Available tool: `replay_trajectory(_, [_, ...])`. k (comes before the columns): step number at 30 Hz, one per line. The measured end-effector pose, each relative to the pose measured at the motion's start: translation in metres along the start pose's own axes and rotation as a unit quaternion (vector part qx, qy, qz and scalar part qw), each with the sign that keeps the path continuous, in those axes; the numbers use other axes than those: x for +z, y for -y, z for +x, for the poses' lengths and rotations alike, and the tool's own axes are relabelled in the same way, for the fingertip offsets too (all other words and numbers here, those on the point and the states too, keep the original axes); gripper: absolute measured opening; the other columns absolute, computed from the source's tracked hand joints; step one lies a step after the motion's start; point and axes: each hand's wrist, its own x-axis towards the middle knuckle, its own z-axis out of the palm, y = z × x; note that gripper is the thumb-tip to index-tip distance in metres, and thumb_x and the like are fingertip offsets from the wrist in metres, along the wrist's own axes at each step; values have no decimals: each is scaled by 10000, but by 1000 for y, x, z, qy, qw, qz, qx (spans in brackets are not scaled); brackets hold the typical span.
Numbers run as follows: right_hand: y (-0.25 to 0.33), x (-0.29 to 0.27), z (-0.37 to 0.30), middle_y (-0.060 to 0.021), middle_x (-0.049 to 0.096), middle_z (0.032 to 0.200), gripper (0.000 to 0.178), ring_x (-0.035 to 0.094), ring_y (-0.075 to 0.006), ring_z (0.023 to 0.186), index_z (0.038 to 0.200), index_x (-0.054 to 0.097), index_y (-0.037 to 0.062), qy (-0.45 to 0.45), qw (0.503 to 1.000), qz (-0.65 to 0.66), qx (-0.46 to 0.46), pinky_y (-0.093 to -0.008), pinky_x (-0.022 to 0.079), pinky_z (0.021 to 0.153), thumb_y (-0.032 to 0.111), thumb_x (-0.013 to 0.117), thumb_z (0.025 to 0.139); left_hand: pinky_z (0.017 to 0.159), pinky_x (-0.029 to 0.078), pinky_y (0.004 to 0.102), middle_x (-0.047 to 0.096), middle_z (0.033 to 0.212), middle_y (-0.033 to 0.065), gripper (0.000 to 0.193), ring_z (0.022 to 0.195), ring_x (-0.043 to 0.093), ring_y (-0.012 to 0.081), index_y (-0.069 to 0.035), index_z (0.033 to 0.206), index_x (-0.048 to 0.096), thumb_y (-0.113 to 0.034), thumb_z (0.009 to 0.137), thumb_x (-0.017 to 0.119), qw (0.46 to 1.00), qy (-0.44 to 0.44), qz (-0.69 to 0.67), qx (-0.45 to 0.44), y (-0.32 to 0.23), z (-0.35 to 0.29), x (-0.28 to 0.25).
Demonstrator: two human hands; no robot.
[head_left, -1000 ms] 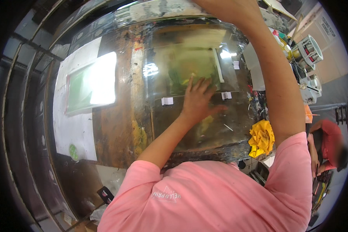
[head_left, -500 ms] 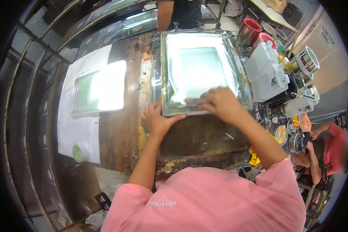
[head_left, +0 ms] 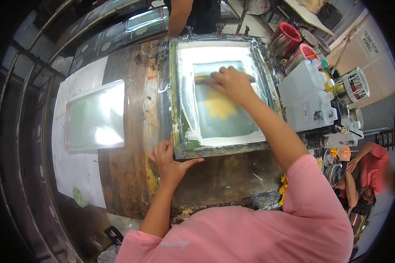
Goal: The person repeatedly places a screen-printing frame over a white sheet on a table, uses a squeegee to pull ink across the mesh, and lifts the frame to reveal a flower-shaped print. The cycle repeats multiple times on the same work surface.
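On my left, glossy clear plastic sheeting [head_left: 95,116] is lying on matte white paper [head_left: 79,175]. My left hand [head_left: 166,161] is resting open around the near-left corner of a paint-crusted rectangular frame [head_left: 174,96]. The frame is lying on the stained bench [head_left: 127,168], its long axis pointing away from me; its flat mesh [head_left: 241,129] is showing a yellow flower shape [head_left: 221,106]. My right hand [head_left: 232,83] is grasping a blurred, narrow squeegee [head_left: 201,79], running left to right over the mesh's far half. Whitish plastic jugs [head_left: 307,115] are standing at right.
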Motion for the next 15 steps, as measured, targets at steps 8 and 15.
replay_trajectory(8, [-64, -9, 99, -139, 723, 938, 455, 707, -375, 945, 1044, 744, 119, 49, 996, 57, -47, -496, 548, 794, 561, 653, 989, 973, 354, 423, 674, 954, 66, 1268, 928, 595, 256, 36, 1516, 555, -725, 570, 925, 993, -16, -115, 4, 5, -1, 7])
replay_trajectory(15, [-5, -9, -5, -99, 669, 976, 402, 697, -325, 952, 1079, 727, 164, 34, 999, -18, -24, -496, 571, 743, 549, 639, 999, 931, 381, 409, 698, 943, 97, 1220, 903, 607, 260, 57, 1529, 524, -699, 650, 906, 998, -22, -54, 32, 8, -5, 9])
